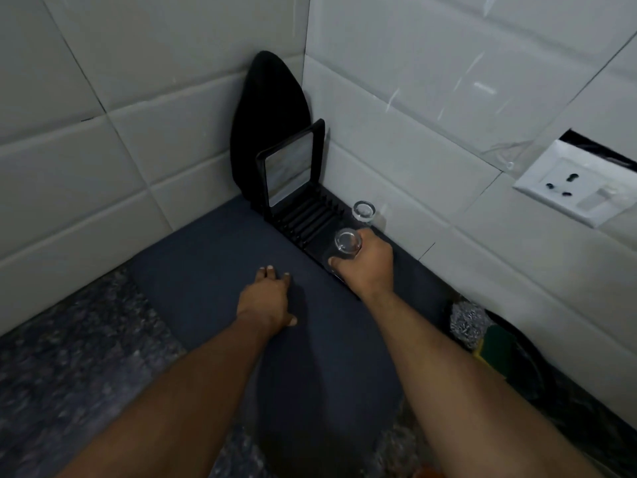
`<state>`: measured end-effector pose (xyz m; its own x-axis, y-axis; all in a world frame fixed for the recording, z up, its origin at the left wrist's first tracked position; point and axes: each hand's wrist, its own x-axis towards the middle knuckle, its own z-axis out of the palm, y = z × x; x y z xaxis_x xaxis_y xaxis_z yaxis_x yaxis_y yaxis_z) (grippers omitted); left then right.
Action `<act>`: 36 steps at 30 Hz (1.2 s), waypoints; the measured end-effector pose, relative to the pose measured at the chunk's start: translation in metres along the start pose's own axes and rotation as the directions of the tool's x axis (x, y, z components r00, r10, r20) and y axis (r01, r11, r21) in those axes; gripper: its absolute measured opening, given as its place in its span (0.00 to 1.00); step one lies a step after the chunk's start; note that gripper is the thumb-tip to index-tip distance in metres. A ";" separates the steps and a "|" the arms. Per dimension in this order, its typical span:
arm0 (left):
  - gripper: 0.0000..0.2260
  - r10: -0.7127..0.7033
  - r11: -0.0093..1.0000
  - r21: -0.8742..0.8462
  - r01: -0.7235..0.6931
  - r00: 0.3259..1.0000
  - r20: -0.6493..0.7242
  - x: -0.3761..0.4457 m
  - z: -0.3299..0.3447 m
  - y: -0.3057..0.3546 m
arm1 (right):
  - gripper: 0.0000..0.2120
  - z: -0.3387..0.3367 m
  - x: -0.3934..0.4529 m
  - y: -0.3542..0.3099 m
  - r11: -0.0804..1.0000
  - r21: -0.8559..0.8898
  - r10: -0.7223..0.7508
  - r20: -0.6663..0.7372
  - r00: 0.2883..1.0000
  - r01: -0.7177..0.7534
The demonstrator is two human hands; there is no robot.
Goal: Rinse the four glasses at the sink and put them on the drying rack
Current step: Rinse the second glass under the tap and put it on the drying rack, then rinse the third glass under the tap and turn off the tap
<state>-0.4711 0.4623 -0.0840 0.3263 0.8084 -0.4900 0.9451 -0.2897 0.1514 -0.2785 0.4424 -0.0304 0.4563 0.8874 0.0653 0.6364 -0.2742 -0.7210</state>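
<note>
A black slotted drying rack stands in the corner on a dark mat. One clear glass stands upside down on the rack's right end, by the wall. My right hand is wrapped around a second clear glass, held bottom-up over the rack's near end, just in front of the first glass. My left hand lies flat on the mat, fingers spread, holding nothing.
The dark mat covers a speckled stone counter. A black-framed tray and a black oval board lean in the tiled corner. A steel scrubber and a sponge lie to the right; a wall socket is above.
</note>
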 end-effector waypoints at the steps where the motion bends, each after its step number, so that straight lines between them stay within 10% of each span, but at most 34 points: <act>1: 0.50 0.000 1.000 0.005 0.000 1.000 0.007 0.001 0.000 0.000 | 0.20 0.002 0.006 -0.001 1.000 -0.006 0.003 -0.006 1.000 -0.003; 29: 0.49 -0.063 0.998 -0.006 0.063 0.998 -0.009 -0.004 0.002 0.009 | 0.26 0.008 -0.001 -0.004 0.999 -0.033 0.035 0.070 0.997 -0.033; 36: 0.23 0.061 0.994 0.100 -0.042 0.979 -0.195 -0.050 0.009 0.043 | 0.27 -0.052 -0.067 0.002 0.998 -0.050 0.046 0.075 0.996 -0.043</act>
<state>-0.4468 0.4045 -0.0608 0.3805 0.8737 -0.3031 0.9240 -0.3728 0.0852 -0.2750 0.3634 0.0001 0.4376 0.8989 -0.0200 0.6466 -0.3301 -0.6877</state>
